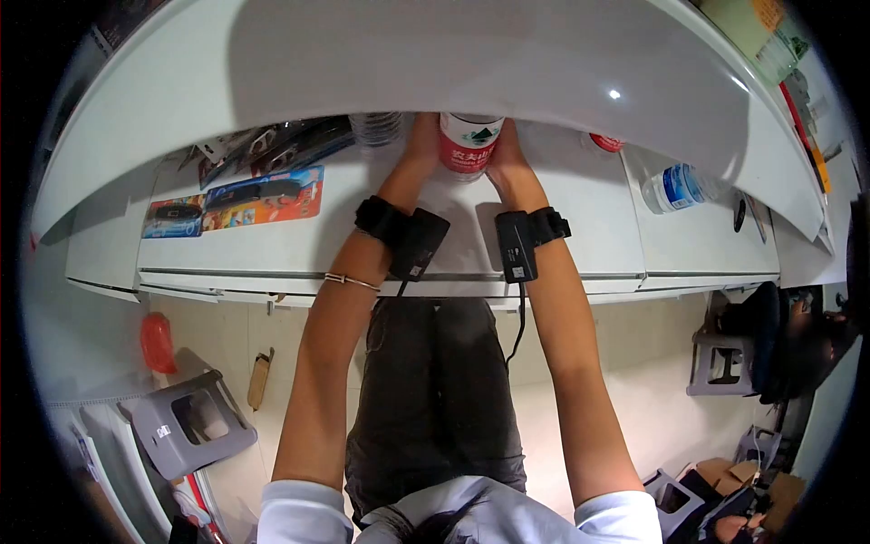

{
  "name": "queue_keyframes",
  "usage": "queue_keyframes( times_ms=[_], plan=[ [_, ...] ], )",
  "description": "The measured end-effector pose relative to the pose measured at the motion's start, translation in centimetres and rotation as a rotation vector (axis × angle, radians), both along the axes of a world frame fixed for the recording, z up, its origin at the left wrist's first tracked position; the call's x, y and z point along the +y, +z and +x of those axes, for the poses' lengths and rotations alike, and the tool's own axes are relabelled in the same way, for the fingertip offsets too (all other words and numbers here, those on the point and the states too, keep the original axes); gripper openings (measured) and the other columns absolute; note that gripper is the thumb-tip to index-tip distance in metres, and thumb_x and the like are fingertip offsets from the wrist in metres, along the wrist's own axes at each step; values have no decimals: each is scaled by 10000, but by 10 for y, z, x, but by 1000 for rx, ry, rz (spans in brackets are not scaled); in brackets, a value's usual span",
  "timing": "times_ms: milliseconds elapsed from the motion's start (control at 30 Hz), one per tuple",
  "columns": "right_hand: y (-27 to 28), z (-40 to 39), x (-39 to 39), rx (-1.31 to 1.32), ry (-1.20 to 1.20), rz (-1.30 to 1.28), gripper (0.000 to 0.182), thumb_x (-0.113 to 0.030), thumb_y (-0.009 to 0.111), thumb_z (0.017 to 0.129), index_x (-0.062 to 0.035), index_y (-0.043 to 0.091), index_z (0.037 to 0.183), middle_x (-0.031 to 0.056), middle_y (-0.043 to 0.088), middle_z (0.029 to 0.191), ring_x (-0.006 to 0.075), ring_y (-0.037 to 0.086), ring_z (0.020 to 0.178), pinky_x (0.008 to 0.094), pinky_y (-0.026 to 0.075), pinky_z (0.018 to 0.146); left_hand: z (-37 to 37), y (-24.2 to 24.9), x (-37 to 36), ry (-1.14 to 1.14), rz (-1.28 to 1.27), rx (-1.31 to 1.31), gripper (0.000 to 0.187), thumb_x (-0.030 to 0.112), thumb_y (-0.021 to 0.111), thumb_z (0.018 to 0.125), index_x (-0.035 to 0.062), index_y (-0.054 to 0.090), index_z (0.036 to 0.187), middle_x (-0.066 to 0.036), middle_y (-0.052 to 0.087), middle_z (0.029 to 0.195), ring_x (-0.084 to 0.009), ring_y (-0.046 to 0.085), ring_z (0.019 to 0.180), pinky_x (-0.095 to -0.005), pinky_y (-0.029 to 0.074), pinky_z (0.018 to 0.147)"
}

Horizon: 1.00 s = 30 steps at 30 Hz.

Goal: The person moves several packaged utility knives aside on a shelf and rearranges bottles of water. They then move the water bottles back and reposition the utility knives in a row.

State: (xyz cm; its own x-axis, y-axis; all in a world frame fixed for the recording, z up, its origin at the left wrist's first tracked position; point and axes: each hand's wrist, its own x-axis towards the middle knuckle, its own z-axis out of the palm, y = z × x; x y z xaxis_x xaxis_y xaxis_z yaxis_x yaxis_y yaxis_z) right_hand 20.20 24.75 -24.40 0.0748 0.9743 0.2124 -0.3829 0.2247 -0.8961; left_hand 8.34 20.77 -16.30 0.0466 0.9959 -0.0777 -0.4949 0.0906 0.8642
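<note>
Stretching forward from pale sleeves, both forearms pass above dark trousers [435,390] and over the front edge of the white bench [344,258]. A thin bracelet [352,282] circles the left forearm, and a black device is strapped at each wrist. Farther in, two carded packs, the smaller [172,218] and the larger blue-and-orange one [272,199], lie end to end to the left. Well to the right is a clear bottle with a blue label [675,188]. Between the wrists and beyond them, the bottle with a red-and-white label [468,150] is on the bench, its top hidden by a curved white overhang [471,59]. The left hand [424,136] and right hand [510,152] are apart, one at each side of it; their fingers are mostly hidden, so how firmly they grip cannot be told. A clear ridged bottle [376,129] is near the left hand, with dark wrapped items [276,150] farther left.
</note>
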Motion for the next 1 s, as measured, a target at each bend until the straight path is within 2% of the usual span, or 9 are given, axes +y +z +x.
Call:
queue_keyframes(
  times_ms=[100,233,433,533,633,700,767,833,1000],
  plan=[
    [-10,5,6,-70,7,42,423,-363,412,941,-44,502,1203,102,540,1220,233,511,1122,386,418,961,-1,-1,1,-1,31,1,536,399,313,969,-2,390,1316,-99,447,1297,-200,422,1155,-302,305,985],
    [35,-3,-24,337,136,-206,432,-369,414,938,-45,494,1213,104,537,1226,240,511,1123,386,415,966,-1,-3,3,-1,58,-1,532,396,316,970,-5,394,1311,-99,450,1294,-198,425,1150,-300,306,983],
    [47,-5,-34,232,165,-162,451,-387,415,941,-45,477,1228,109,531,1232,237,504,1130,380,410,969,0,-6,10,5,107,8,528,391,321,971,-9,401,1305,-100,456,1288,-195,429,1143,-297,308,980],
    [64,-11,-44,316,169,-222,431,-366,403,950,-44,478,1227,109,531,1231,235,509,1124,378,413,962,1,-6,12,9,124,13,526,389,323,971,-12,405,1301,-101,458,1286,-194,431,1139,-295,308,978],
    [55,-8,-37,306,171,-222,415,-347,388,958,-44,479,1226,108,534,1227,235,508,1126,376,411,962,0,-6,12,17,137,17,524,387,326,972,-14,409,1298,-101,461,1283,-192,433,1135,-294,309,976],
    [36,-5,-24,81,93,-116,417,-350,382,959,-44,481,1224,106,538,1221,235,509,1126,376,407,967,0,-7,13,22,142,19,522,386,327,972,-15,411,1296,-102,463,1282,-191,434,1133,-293,310,975],
    [24,0,-18,50,79,-114,427,-360,374,960,-46,473,1233,105,531,1229,235,502,1136,374,402,972,-1,-7,13,26,146,23,521,384,329,972,-17,413,1293,-102,464,1280,-190,436,1130,-291,310,974],
    [46,-5,-35,211,125,-214,448,-377,364,962,-50,455,1254,103,514,1252,233,486,1156,370,396,976,-2,-12,14,50,156,39,519,383,331,973,-18,416,1291,-102,466,1278,-189,437,1127,-290,311,973],
    [64,-10,-47,187,74,-165,509,-424,367,955,-64,388,1314,95,454,1315,219,457,1182,345,369,989,-1,-20,17,135,221,91,516,379,335,973,-22,422,1285,-103,471,1274,-187,441,1121,-288,312,970]
  ],
)
